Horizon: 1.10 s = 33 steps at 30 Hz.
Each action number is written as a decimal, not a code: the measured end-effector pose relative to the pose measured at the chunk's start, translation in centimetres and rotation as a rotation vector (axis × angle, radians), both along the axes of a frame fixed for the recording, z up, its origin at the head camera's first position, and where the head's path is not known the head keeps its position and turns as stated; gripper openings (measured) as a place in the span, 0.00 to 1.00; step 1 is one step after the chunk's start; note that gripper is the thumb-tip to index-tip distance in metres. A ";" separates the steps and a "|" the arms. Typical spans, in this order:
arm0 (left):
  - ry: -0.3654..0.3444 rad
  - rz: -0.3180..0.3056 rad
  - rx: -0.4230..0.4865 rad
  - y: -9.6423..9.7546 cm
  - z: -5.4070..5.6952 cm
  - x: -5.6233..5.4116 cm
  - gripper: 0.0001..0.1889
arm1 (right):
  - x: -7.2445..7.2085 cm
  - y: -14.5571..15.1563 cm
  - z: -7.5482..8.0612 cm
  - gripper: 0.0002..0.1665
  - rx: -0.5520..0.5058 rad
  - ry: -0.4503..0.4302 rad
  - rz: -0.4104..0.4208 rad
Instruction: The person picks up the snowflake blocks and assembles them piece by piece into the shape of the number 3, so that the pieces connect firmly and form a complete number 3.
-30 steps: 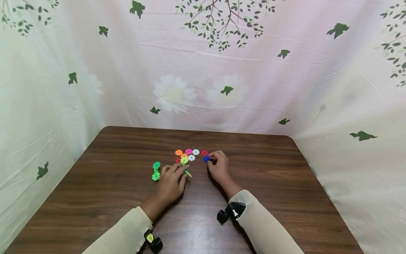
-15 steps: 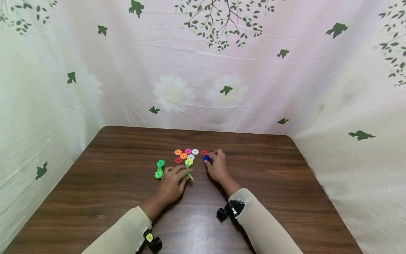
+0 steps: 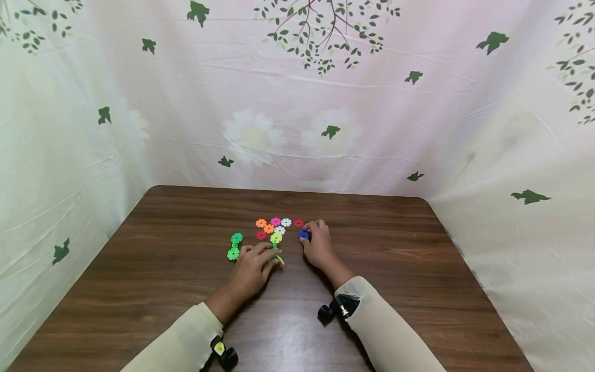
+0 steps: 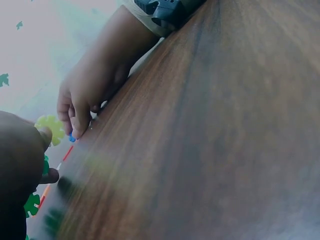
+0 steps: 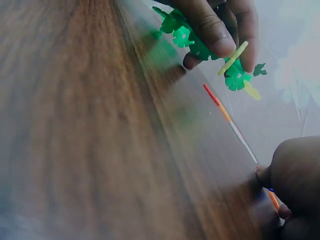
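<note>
My left hand grips a joined chain of green notched flower-shaped discs, held above the table in the right wrist view. Two yellow discs stand on it; one is the yellow disc at its far end. The fingers hide the chain's middle. To the right, my right hand pinches a blue flower disc between thumb and fingers, low at the tabletop. In the right wrist view that disc is mostly covered by the hand, with an orange piece showing beside it.
Loose flower discs lie flat beyond the hands: orange, pink, white and red. The brown wooden table ends against a printed cloth at the back and sides.
The green chain has shifted right in my left hand, uncovering more of the loose discs behind it. The blue disc has been tipped and turned in my right fingers.
</note>
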<state>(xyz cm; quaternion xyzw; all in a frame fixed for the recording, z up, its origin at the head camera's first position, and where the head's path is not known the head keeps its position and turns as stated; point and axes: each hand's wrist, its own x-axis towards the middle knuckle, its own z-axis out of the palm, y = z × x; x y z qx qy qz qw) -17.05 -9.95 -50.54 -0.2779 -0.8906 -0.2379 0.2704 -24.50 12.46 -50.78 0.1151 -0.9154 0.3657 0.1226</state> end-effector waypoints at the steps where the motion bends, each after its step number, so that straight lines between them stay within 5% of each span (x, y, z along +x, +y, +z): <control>1: 0.003 -0.001 0.002 0.0 0.0 0.0 0.13 | 0.2 0.0 0.0 0.12 -0.012 0.011 0.011; 11: 0.018 0.018 0.042 0.0 -0.3 0.0 0.14 | 2.6 0.3 0.0 0.10 -0.198 0.014 0.107; 21: -0.001 0.020 0.049 0.1 -0.3 0.1 0.17 | 6.1 0.6 0.3 0.14 -0.560 -0.204 0.270; 33: 0.030 0.018 0.065 0.2 -0.3 -0.1 0.14 | 6.9 0.5 0.6 0.17 -0.671 -0.366 0.347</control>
